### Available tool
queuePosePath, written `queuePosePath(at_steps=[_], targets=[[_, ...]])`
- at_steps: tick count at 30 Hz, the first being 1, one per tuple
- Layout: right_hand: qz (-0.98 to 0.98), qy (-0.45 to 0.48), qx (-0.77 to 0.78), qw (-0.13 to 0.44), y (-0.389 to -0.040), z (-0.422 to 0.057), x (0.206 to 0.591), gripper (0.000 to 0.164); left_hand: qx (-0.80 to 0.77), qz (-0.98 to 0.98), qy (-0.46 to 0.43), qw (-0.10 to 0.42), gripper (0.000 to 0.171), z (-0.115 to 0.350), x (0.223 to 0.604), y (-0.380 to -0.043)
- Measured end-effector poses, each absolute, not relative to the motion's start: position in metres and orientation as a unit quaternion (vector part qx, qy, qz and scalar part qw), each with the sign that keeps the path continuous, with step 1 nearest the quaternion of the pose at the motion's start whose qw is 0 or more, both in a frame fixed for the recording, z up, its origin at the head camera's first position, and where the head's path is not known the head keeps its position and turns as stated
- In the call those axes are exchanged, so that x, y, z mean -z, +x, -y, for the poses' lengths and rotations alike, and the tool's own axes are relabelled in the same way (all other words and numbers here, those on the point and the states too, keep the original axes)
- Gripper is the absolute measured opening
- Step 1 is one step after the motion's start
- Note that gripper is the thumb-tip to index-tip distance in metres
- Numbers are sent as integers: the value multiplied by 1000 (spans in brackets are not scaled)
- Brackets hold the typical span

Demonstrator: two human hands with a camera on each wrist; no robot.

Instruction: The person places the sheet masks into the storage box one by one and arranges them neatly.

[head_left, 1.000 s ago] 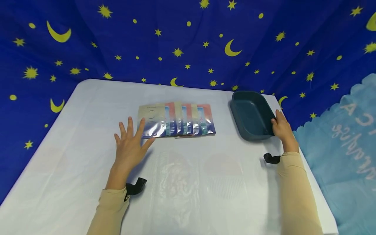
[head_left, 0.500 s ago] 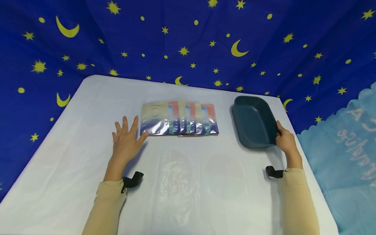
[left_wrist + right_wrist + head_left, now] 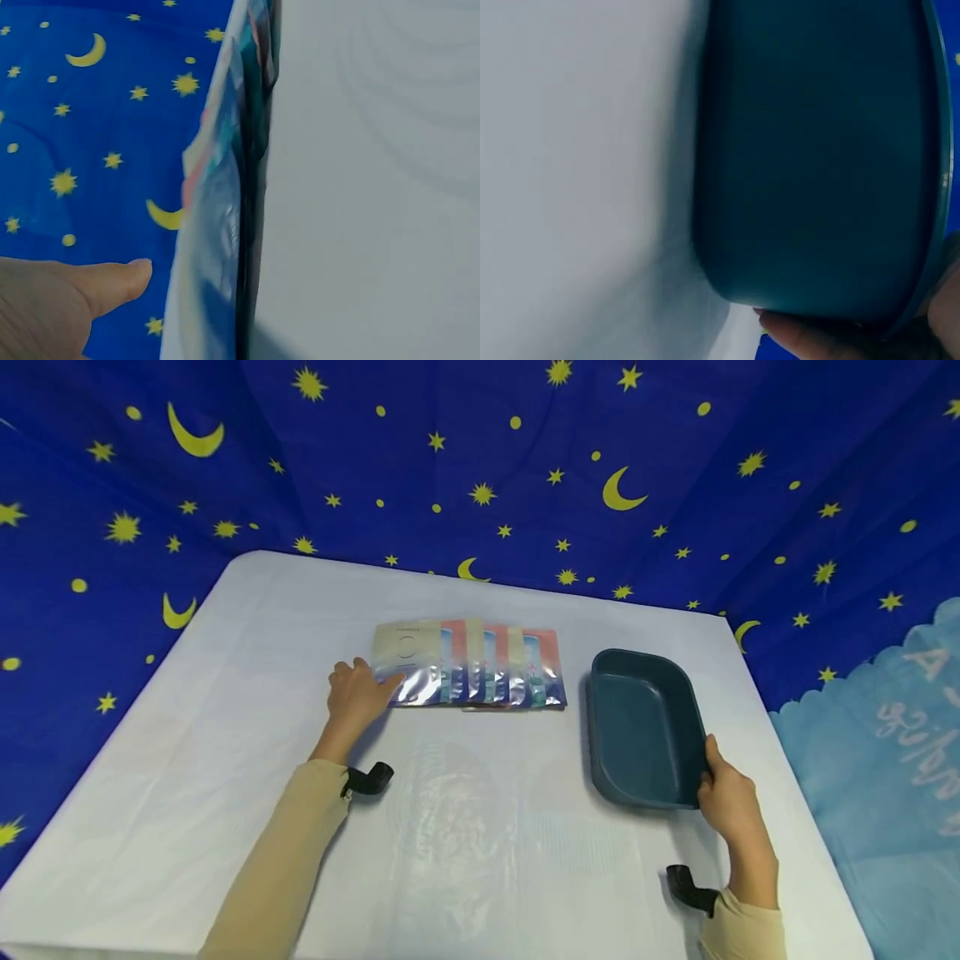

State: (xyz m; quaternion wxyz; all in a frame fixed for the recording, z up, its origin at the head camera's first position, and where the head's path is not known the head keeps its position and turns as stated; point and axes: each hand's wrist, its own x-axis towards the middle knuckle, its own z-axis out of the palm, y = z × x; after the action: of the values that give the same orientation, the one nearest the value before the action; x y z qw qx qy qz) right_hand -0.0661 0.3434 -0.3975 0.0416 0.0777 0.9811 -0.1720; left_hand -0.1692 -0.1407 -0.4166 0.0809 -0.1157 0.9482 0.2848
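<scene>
In the head view, a row of overlapping foil sachets (image 3: pixel 480 664), cream, pink and blue with shiny lower parts, lies on the white table. My left hand (image 3: pixel 358 695) is at the row's left end, its thumb over the corner of the leftmost sachet and its fingers bent beside it. The left wrist view shows its thumb (image 3: pixel 112 285) apart from the sachet edges, with the other fingers out of sight. My right hand (image 3: pixel 729 795) grips the near right rim of a dark teal plastic tub (image 3: pixel 637 727), fingers hidden under its outer wall.
White sheeting covers the table (image 3: pixel 465 860). A dark blue cloth (image 3: pixel 420 452) with yellow moons and stars hangs behind it. Light blue fabric (image 3: pixel 885 793) with white lettering hangs at the right. A black wrist camera (image 3: pixel 371 778) sticks out from the left wrist.
My right hand has drawn the tub toward me. My left hand has moved right toward the leftmost sachet, its spread fingers now bent. The head view has shifted slightly.
</scene>
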Motion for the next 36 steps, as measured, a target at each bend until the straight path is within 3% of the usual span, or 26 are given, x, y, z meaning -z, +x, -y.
queuePosePath(at_steps=[6,14,23,26,29,33,36], targets=[[-979,93,176,47,-51,-334,397,58,-249,-953,-156,80,114,126,423,-190],[-980,90,178,-1,-47,-332,399,58,-262,-944,-184,84,107,128,426,-204],[-977,92,190,-7,-47,-331,402,58,-301,-922,-213,117,94,138,428,-208],[-978,83,188,-15,-47,-331,402,58,-337,-908,-231,97,72,142,428,-204],[-980,76,184,-22,-47,-332,402,57,-374,-897,-230,45,37,147,425,-201],[-980,77,181,-18,-48,-333,402,57,-417,-891,-176,-11,48,151,413,-196],[-980,81,181,-14,-49,-334,402,57,-445,-884,-146,-10,43,150,395,-191]])
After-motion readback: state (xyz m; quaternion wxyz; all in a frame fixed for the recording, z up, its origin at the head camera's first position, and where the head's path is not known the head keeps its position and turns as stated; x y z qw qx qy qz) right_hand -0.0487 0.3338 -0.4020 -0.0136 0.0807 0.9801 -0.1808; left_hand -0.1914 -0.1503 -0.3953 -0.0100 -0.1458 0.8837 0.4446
